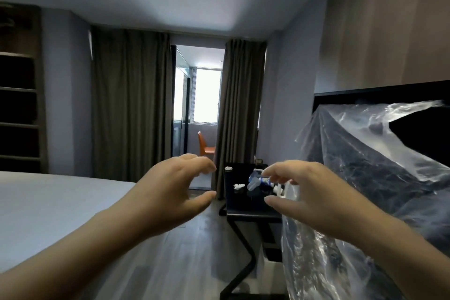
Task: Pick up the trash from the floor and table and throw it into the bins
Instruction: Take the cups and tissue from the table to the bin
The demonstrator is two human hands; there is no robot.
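Both hands are raised in front of me with fingers loosely curved and thumbs apart, gripping nothing. My left hand (pixel 175 187) hovers over the floor between the bed and the table. My right hand (pixel 304 192) is in front of a large clear plastic bag (pixel 345 153) at the right; a strip of the bag shows between its fingers and thumb. Beyond the hands, a small black table (pixel 243 209) carries a crushed plastic bottle with a blue label (pixel 255 181) and crumpled white tissues (pixel 238 186), another (pixel 228 167) at its far corner.
A bed with a grey sheet (pixel 48 214) fills the left. Grey wood floor (pixel 190 251) runs between bed and table. Dark curtains (pixel 131 105) frame a doorway with an orange chair (pixel 204 147) behind. Dark shelves (pixel 19 105) stand at the far left.
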